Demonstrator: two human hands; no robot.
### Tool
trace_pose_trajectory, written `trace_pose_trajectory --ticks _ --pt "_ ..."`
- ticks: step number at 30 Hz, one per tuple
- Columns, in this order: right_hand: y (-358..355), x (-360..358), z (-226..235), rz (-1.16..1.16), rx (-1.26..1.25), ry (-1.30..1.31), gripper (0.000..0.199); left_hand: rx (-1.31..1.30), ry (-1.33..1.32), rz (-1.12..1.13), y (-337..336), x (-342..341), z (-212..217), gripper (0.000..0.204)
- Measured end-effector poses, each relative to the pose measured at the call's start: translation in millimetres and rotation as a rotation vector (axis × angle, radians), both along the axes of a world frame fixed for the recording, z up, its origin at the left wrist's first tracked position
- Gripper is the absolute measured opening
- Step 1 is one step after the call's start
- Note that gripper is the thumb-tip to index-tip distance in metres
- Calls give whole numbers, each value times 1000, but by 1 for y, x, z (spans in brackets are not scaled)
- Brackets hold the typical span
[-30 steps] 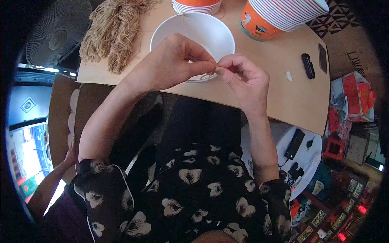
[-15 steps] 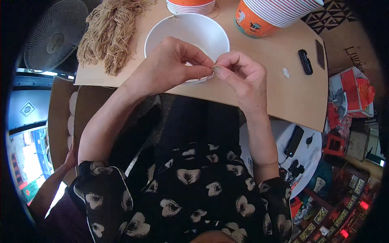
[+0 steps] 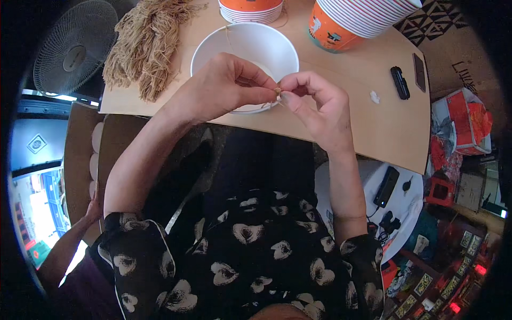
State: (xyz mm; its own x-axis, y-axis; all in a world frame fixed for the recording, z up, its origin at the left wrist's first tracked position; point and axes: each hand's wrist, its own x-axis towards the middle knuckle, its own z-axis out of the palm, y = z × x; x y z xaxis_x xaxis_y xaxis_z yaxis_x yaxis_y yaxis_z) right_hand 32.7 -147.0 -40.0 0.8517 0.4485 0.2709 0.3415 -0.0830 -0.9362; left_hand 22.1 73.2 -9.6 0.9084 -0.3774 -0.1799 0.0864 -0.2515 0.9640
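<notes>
Both hands meet over the near rim of a white paper bowl. My left hand pinches a small tan bit, which looks like a knotted end of thin cord. Thumb and forefinger of my right hand are closed at the same spot, and a fine pale end shows by the thumb. A thin tan strand hangs over the bowl's far rim; much of the bowl's inside is hidden behind my left hand. Left of the bowl lies a thick bundle of tan cords.
Stacked orange-and-white paper bowls stand at the table's back. A black case, a dark phone-like slab and crumpled white tissue lie at right. A fan stands at left; another person's arm rests below.
My right fingertips have shifted slightly, so the tan bit between the hands now shows more. The bowl appears slightly lower in view. My left hand keeps its pinch.
</notes>
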Motion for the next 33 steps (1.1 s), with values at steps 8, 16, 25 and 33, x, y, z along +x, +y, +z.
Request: trace_pose_trajectory --ticks 8,16,25,33 --pt "4 0 -5 -33 23 7 11 14 7 -1 0 1 -1 21" --pt "-1 -1 0 2 125 172 9 27 -29 -16 0 -2 0 17" --pt "6 -9 -1 -104 47 -80 11 52 -125 11 -2 -6 4 16" --pt "11 -15 -2 -215 -45 -330 13 89 -142 92 -6 -14 6 14"
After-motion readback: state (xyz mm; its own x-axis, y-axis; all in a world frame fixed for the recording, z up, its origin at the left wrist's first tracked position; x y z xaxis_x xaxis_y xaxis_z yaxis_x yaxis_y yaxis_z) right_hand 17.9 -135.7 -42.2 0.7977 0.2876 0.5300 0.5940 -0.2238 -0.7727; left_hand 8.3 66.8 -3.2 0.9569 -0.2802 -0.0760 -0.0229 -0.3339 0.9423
